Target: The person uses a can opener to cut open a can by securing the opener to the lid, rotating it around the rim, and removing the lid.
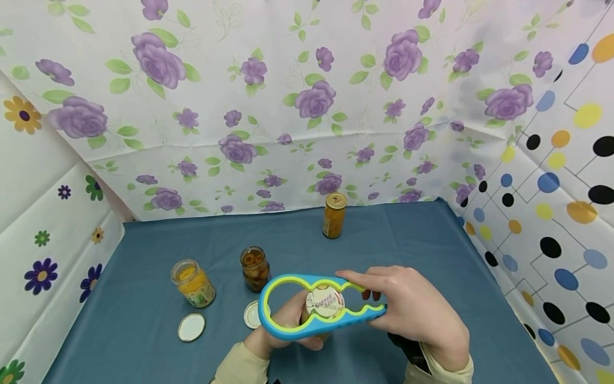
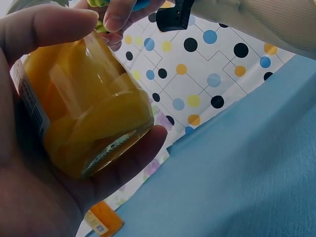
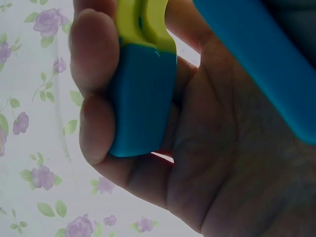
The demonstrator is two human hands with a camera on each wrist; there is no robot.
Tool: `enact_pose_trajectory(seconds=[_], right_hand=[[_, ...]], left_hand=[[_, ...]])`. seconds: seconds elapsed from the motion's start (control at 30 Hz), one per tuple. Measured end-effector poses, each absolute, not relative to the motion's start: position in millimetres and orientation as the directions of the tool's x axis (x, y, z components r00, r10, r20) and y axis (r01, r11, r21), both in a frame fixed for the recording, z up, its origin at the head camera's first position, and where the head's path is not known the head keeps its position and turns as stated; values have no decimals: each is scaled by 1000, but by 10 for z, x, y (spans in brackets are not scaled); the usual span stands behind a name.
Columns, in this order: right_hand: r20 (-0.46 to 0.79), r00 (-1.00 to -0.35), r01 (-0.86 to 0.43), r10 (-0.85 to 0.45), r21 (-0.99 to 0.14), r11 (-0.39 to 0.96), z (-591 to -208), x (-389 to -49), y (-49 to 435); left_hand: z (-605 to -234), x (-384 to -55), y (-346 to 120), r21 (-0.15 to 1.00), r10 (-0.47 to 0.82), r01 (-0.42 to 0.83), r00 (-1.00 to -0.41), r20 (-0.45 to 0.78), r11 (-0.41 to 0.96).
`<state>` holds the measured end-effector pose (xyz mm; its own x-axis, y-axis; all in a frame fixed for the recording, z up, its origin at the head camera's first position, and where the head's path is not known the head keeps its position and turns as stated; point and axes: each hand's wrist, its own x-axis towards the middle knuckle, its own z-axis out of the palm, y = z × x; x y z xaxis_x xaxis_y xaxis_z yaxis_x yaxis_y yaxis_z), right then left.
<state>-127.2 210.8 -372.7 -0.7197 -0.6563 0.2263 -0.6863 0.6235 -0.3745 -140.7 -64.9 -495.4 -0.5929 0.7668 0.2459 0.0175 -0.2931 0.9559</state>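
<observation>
My left hand (image 1: 287,319) grips a glass jar of yellow fruit pieces (image 2: 89,106) from the side, with fingers and thumb round its body. The jar has a white printed lid (image 1: 325,302). My right hand (image 1: 422,306) holds a blue and yellow-green jar opener (image 1: 345,319) by its open end. One of the opener's middle notches lies around the lid in the head view; how tightly it touches cannot be told. The blue handle end (image 3: 143,101) shows against the curled fingers in the right wrist view.
Left on the blue cloth (image 1: 144,288) stand an open jar with yellow contents (image 1: 199,290) and an open jar with brown contents (image 1: 254,269). Two loose lids lie nearby, a round white lid (image 1: 191,327) and another lid (image 1: 251,314). A closed orange jar (image 1: 334,216) stands at the back.
</observation>
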Motion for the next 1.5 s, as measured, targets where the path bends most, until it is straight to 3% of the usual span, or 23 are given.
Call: enact_pose_trajectory(seconds=[0.3,0.6,1.0,1.27,1.5], right_hand=[[224,-717,-688,-660,-382,617,-3736,-1274,2118],[246,-717,-694,-652,-334,638,-3739,-1270,2132],[257,-735,-674,-628,-373,637,-3712,-1258,2188],[314,-747,-665,-586,-366,651,-3722,-1245,2287],[327,-767,-642,-552,-392,659,-3706,-1230,2324]], left_hand=[[-4966,-1412,-649,959,767,25,-594,242,-283],[-4974,-1416,-661,977,742,52,-643,189,-205],[-5011,-1446,-659,988,718,43,-682,136,-147],[-5083,-1462,-574,962,669,67,-706,234,-265],[-5162,-1496,-510,979,536,92,-826,177,-181]])
